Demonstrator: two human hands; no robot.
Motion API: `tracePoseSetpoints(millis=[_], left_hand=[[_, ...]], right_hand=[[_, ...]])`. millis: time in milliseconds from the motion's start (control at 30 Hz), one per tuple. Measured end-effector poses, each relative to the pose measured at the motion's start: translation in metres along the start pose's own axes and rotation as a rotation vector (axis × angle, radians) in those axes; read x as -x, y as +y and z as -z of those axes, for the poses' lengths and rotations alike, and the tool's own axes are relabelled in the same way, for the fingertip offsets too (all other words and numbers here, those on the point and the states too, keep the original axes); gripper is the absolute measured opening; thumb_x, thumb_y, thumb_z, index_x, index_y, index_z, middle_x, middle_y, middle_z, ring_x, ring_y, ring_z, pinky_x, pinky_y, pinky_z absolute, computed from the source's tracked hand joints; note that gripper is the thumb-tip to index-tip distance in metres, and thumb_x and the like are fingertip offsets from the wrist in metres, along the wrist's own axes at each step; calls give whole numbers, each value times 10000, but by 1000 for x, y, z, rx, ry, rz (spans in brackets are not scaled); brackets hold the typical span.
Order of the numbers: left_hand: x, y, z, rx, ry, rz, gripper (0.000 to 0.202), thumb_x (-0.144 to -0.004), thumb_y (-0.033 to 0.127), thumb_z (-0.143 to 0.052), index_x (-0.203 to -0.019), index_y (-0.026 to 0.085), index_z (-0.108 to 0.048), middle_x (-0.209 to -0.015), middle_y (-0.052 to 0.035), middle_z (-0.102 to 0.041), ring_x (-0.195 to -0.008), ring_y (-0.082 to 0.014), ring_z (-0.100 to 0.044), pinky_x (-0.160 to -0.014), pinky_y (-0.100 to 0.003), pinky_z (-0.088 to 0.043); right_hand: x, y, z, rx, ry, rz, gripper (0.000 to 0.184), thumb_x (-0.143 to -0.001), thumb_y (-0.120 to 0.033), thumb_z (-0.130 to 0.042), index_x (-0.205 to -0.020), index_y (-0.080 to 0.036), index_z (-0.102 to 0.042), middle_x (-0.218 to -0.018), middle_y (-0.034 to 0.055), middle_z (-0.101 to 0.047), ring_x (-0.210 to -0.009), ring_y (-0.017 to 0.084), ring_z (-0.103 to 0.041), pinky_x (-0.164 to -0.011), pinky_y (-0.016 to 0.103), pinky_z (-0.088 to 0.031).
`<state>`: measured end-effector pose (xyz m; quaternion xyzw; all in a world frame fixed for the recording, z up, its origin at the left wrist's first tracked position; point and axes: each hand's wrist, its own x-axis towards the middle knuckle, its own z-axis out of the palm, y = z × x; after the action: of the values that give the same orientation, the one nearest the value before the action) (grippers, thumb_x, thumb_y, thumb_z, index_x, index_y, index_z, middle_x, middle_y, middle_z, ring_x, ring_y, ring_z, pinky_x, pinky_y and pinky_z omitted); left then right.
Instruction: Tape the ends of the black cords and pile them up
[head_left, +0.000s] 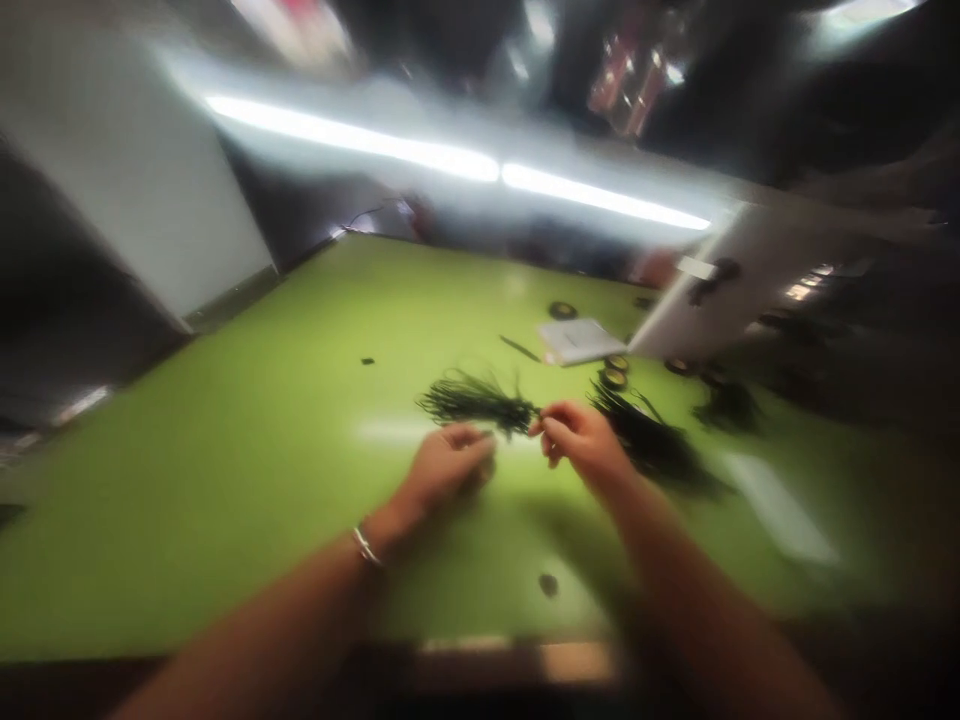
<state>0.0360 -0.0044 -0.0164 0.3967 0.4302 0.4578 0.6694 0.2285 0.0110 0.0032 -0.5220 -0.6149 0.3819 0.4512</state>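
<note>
The picture is smeared by motion. Both my hands are over a green table (247, 470). My right hand (581, 443) pinches the near end of a small bundle of dark thin strands (474, 401) that fans out to the left. My left hand (448, 467), with a metal bangle on the wrist, is curled beside the bundle's near end and touches it; its fingers are closed, and I cannot make out whether they hold a strand.
A larger heap of dark strands (654, 440) lies right of my right hand, another dark clump (726, 405) farther right. Behind are a white pad (581, 341), small round rolls (613, 376), a tilted white board (739, 290) and a dark spot (548, 584) near the front edge.
</note>
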Motion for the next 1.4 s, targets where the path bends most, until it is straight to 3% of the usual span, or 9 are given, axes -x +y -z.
tracePoseSetpoints(millis=[100, 233, 433, 700, 1100, 1267, 1400], left_hand=[[2, 1, -2, -87, 49, -34, 293, -676, 378, -783, -706, 129, -632, -449, 21, -547, -371, -55, -399, -370, -173, -254], [4, 0, -4, -122, 51, -43, 276, -690, 373, -773, -739, 130, -653, -452, 21, -549, -394, -64, -420, -383, -177, -268], [4, -2, -4, -15, -40, -7, 287, -682, 356, -777, -640, 132, -602, -412, 32, -491, -381, -63, -402, -384, -185, -253], [4, 0, 0, 101, -156, 71, 254, -684, 331, -788, -664, 137, -625, -511, 17, -531, -425, -73, -435, -412, -209, -288], [9, 6, -7, 145, -128, 68, 319, -660, 307, -741, -502, 150, -512, -476, 24, -444, -454, -79, -366, -439, -243, -267], [5, -3, -4, 201, -69, 90, 269, -677, 376, -724, -612, 145, -601, -560, 8, -521, -515, -102, -426, -477, -242, -323], [3, -7, -2, 79, -37, 83, 265, -707, 352, -723, -604, 142, -598, -534, 15, -498, -475, -88, -398, -453, -235, -293]], right_hand=[[19, -5, -21, -165, -42, -4, 130, -795, -290, -561, -852, -179, -597, -631, -38, -608, -436, 75, -516, -395, 207, -464], [27, -2, -36, -52, -48, 99, 124, -821, -229, -550, -897, -182, -637, -675, -26, -625, -483, 78, -539, -460, 216, -484], [26, 11, -34, 166, 23, 405, 78, -853, -180, -590, -860, -208, -662, -778, 15, -663, -702, 131, -615, -648, 258, -512], [29, 10, -27, 427, 4, 665, 218, -879, -88, -500, -928, -220, -666, -779, 25, -597, -693, 132, -569, -620, 249, -470], [33, 4, -28, 560, 48, 656, 195, -899, -141, -502, -861, -219, -677, -713, 13, -565, -637, 118, -526, -582, 230, -441], [33, 5, -26, 593, 57, 645, 222, -893, -128, -490, -816, -222, -676, -660, 1, -517, -593, 114, -492, -535, 224, -407], [29, 9, -25, 451, -11, 634, 191, -875, -145, -538, -886, -238, -704, -747, 20, -602, -674, 132, -564, -625, 254, -473]])
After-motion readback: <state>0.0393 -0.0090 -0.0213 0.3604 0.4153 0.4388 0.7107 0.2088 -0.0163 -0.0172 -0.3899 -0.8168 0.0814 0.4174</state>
